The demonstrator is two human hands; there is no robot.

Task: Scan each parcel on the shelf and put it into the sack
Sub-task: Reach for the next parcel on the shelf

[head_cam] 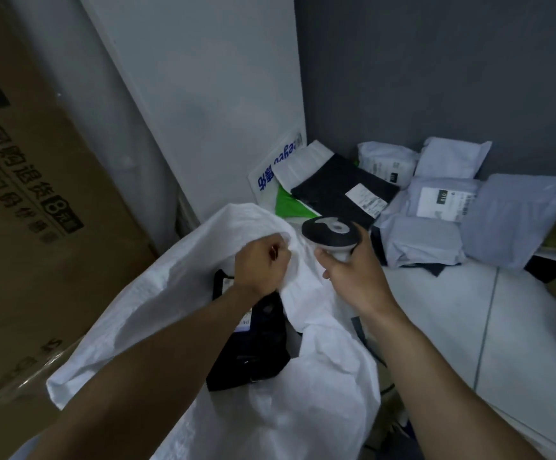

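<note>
A white woven sack (pixel 177 293) stands open in front of me, and a black parcel (pixel 253 346) with a label lies inside it. My left hand (pixel 261 265) grips the sack's upper rim in a fist. My right hand (pixel 352 273) holds a black-and-white handheld scanner (pixel 331 235) just right of the sack's rim. On the white shelf (pixel 469 310) lie several parcels: a black one with a white label (pixel 343 187), a grey one with a label (pixel 442 197), and further pale grey bags (pixel 515 220).
A large brown cardboard box (pixel 37 210) with printed characters stands at the left. A white panel (pixel 203 94) and a dark grey wall (pixel 435 68) back the shelf. A white-and-blue mailer (pixel 276 164) and a green-and-white one (pixel 289 204) lean in the corner.
</note>
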